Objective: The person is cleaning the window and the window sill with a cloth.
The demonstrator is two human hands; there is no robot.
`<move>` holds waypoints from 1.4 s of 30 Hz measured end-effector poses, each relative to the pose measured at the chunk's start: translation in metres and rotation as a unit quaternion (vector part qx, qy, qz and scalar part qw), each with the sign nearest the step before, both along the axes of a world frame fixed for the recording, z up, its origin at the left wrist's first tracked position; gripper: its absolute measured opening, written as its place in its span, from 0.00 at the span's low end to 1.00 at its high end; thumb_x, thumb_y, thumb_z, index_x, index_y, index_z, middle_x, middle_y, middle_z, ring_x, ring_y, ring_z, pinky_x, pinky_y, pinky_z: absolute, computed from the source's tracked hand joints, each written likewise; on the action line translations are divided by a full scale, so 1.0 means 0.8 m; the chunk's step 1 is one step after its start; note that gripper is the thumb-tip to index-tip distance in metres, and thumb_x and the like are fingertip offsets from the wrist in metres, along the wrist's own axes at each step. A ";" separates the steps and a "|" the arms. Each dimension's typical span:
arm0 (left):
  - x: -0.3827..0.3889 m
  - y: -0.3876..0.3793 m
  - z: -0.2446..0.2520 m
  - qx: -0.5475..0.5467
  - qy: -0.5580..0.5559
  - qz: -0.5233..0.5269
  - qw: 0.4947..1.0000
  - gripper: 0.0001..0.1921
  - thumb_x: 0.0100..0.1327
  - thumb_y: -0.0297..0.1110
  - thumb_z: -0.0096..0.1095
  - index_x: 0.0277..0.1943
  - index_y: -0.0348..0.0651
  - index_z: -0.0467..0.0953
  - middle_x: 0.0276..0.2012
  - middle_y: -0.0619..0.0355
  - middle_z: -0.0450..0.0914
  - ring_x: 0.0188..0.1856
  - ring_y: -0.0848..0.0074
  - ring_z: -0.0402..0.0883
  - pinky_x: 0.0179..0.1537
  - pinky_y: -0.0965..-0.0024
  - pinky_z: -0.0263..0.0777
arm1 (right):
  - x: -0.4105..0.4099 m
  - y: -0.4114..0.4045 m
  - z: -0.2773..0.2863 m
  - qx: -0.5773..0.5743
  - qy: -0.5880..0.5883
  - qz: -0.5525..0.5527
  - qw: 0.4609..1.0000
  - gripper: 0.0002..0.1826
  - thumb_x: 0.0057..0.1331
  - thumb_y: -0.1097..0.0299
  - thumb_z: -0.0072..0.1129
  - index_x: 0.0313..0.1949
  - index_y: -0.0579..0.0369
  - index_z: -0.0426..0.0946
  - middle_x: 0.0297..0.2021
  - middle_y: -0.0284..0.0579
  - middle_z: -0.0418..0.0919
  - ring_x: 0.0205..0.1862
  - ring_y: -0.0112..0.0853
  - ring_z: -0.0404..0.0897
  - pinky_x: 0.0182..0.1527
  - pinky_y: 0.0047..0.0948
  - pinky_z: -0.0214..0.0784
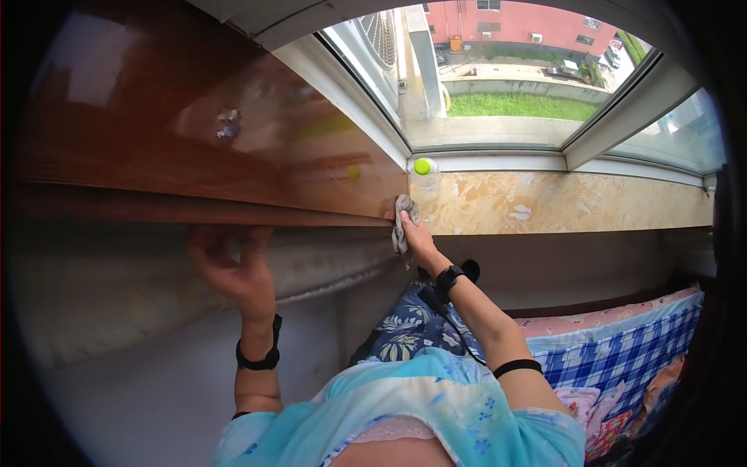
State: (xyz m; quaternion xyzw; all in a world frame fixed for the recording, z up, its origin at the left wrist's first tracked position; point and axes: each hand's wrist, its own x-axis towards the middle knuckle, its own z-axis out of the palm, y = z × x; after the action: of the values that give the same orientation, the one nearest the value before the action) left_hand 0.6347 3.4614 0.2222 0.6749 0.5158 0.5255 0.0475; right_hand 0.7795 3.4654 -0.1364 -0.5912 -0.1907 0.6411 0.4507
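Observation:
My right hand (418, 238) holds a crumpled grey cloth (402, 225) against the right end of a glossy red-brown wooden panel (274, 157), where it meets the marbled windowsill (560, 201). Just beyond the cloth stands a clear plastic bottle (425, 175) with a lime-green cap. My left hand (239, 268) is blurred, just below the panel's front edge. Its thumb and fingers are apart with nothing visible between them, and the fingertips are hidden at the edge.
A white-framed window (490, 157) rises behind the sill. Under the panel hangs a pale, stained sheet (327, 265). At the lower right is a bed with a blue checked cloth (618, 350). A black cable (461, 335) hangs near my right forearm. A shiny crumpled scrap (228, 124) shows on the panel.

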 end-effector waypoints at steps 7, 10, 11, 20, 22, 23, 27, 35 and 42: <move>-0.002 0.009 0.000 0.033 -0.001 -0.031 0.999 0.30 0.57 0.22 0.73 0.59 0.37 0.64 0.54 0.54 0.69 0.46 0.75 0.75 0.44 0.73 0.74 | 0.016 0.001 0.094 -0.024 0.227 -0.026 0.973 0.12 0.72 0.58 0.53 0.42 0.53 0.72 0.27 0.34 0.72 0.26 0.23 0.70 0.29 0.26 0.66; 0.009 0.006 0.013 0.018 0.011 -0.013 1.000 0.25 0.59 0.20 0.69 0.56 0.37 0.64 0.47 0.55 0.74 0.45 0.77 0.75 0.47 0.74 0.73 | 0.025 0.009 0.164 0.003 0.206 -0.021 0.978 0.13 0.71 0.58 0.53 0.37 0.56 0.73 0.24 0.37 0.73 0.26 0.27 0.73 0.30 0.30 0.68; 0.009 0.010 0.009 0.017 0.001 -0.022 1.000 0.25 0.59 0.20 0.69 0.56 0.37 0.64 0.47 0.55 0.74 0.45 0.77 0.75 0.47 0.74 0.73 | 0.030 0.017 0.184 0.004 0.196 -0.031 0.980 0.13 0.71 0.58 0.53 0.37 0.56 0.73 0.24 0.37 0.73 0.26 0.27 0.73 0.30 0.30 0.68; -0.039 -0.020 -0.014 -0.081 -0.107 -0.209 0.969 0.12 0.68 0.22 0.55 0.54 0.34 0.70 0.41 0.56 0.78 0.42 0.79 0.76 0.46 0.76 0.71 | -0.006 -0.018 0.453 0.612 -0.367 -0.160 0.682 0.28 0.56 0.66 0.67 0.55 0.63 0.74 0.56 0.56 0.70 0.57 0.48 0.65 0.59 0.39 0.57; -0.059 -0.031 -0.031 -0.093 -0.040 -0.183 0.978 0.10 0.68 0.21 0.54 0.51 0.34 0.72 0.39 0.56 0.79 0.39 0.80 0.77 0.44 0.76 0.71 | -0.032 -0.005 0.463 0.648 -0.471 -0.232 0.551 0.26 0.53 0.64 0.69 0.53 0.53 0.77 0.60 0.56 0.66 0.59 0.50 0.63 0.60 0.42 0.57; -0.066 -0.035 -0.037 -0.110 0.025 -0.153 0.982 0.08 0.67 0.19 0.53 0.48 0.34 0.74 0.37 0.56 0.79 0.37 0.80 0.77 0.42 0.77 0.71 | -0.044 0.004 0.456 0.637 -0.507 -0.267 0.516 0.26 0.51 0.63 0.69 0.52 0.48 0.79 0.62 0.55 0.65 0.61 0.51 0.62 0.61 0.44 0.56; -0.090 -0.048 -0.049 -0.176 0.030 -0.224 0.958 0.07 0.66 0.18 0.53 0.45 0.34 0.75 0.36 0.55 0.79 0.33 0.79 0.78 0.37 0.77 0.71 | -0.050 0.019 0.351 0.627 -0.482 -0.185 0.583 0.25 0.50 0.62 0.71 0.51 0.40 0.80 0.61 0.53 0.65 0.62 0.52 0.59 0.61 0.46 0.57; -0.089 -0.044 -0.074 -0.215 0.113 -0.261 0.934 0.07 0.62 0.19 0.60 0.43 0.35 0.74 0.34 0.55 0.77 0.33 0.74 0.79 0.36 0.74 0.73 | -0.047 -0.040 0.083 0.404 -0.609 -0.068 0.680 0.23 0.48 0.79 0.63 0.43 0.36 0.80 0.61 0.63 0.58 0.58 0.61 0.60 0.63 0.56 0.54; -0.061 -0.037 -0.078 -0.253 0.115 -0.270 0.922 0.08 0.60 0.21 0.65 0.42 0.35 0.76 0.35 0.57 0.79 0.37 0.77 0.78 0.42 0.75 0.73 | -0.008 -0.077 0.030 0.111 -0.213 -0.209 0.948 0.26 0.51 0.74 0.70 0.52 0.54 0.78 0.42 0.47 0.83 0.45 0.35 0.82 0.48 0.31 0.73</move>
State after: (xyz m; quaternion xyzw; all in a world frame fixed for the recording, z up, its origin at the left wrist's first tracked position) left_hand 0.5862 3.4316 0.1597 0.8097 0.4319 0.2640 0.2968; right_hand 0.7730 3.4039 -0.1127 -0.6867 -0.2248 0.3666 0.5861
